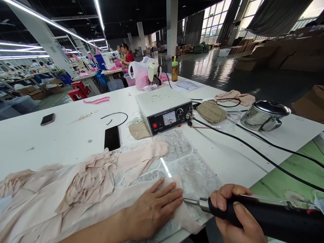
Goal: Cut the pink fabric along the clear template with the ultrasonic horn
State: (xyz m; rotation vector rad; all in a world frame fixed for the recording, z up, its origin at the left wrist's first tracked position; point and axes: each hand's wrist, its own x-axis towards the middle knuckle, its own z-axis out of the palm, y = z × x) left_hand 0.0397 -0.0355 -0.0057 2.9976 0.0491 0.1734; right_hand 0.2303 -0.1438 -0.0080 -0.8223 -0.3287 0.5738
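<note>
My left hand (157, 206) lies flat, fingers stretched out, pressing pale pink fabric (126, 195) onto a clear, scuffed sheet (194, 172). In my right hand (235, 216) is a black ultrasonic handpiece (273, 216) with a slim metal tip. The fingers and thumb wrap around its body, and the tip points left, at the fabric's edge close to my left fingertips. Whether the tip touches the fabric, I cannot tell. Gathered pieces of the same fabric (88, 179) are heaped to the left of my left hand. A power unit (169, 118) with a dial and knobs stands beyond the sheet.
A black cable (243, 146) runs from the power unit across the right side. Around it are a steel mug (263, 116), a phone (112, 137), scissors (84, 117), a cardboard template (212, 112) and a bottle (174, 70). Farther back, a person in red (129, 57) sits by sewing machines.
</note>
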